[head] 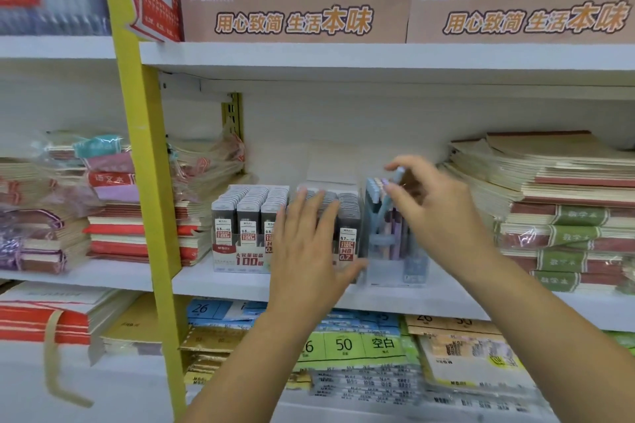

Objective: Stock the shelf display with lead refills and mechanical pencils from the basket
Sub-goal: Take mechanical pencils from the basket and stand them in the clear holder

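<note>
White shelf [223,282], left hand [305,251] open-fingered at lead refills [247,213], right hand [436,206] pinching mechanical pencil [398,173]

Yellow shelf upright [146,161], grey lead refills [247,206]

pretty sure the white shelf board [220,280] is smooth painted metal, the clear pencil box [395,271] glossy plastic, the brown display cartons [292,15] matt cardboard
</note>
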Demonstrator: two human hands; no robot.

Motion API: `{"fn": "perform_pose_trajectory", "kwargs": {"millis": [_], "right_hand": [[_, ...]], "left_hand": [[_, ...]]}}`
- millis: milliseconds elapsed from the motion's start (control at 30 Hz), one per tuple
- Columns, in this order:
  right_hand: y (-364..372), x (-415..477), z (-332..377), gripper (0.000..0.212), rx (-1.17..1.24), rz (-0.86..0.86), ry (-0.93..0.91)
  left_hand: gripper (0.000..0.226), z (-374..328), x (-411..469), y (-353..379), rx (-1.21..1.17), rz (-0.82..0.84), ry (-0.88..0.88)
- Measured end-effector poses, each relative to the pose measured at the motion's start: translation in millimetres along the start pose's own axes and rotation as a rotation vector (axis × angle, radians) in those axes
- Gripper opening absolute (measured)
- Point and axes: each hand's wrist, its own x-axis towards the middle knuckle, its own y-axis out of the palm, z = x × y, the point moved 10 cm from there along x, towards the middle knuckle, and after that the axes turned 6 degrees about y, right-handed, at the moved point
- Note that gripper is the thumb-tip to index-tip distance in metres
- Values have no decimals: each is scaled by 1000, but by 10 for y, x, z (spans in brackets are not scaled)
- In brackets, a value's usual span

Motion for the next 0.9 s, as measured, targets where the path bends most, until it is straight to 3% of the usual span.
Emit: {"fn": "perform_pose_trajectory", "kwargs": {"millis": [100,300,633,767,900], "right_hand": [[282,-12,-106,20,-167,74,14],[359,70,-329,31,-144,63,78],[459,149,-249,29,-398,13,-118],[515,138,-413,27,-398,54,19],[397,-120,-536,51,-276,23,87]], "left_hand": [[106,-24,122,179,82,87,52],[108,51,212,364,110,123,22],[102,46,183,334,106,59,52],[101,39,203,307,94,78,64],[104,131,193,178,65,47,126]]}}
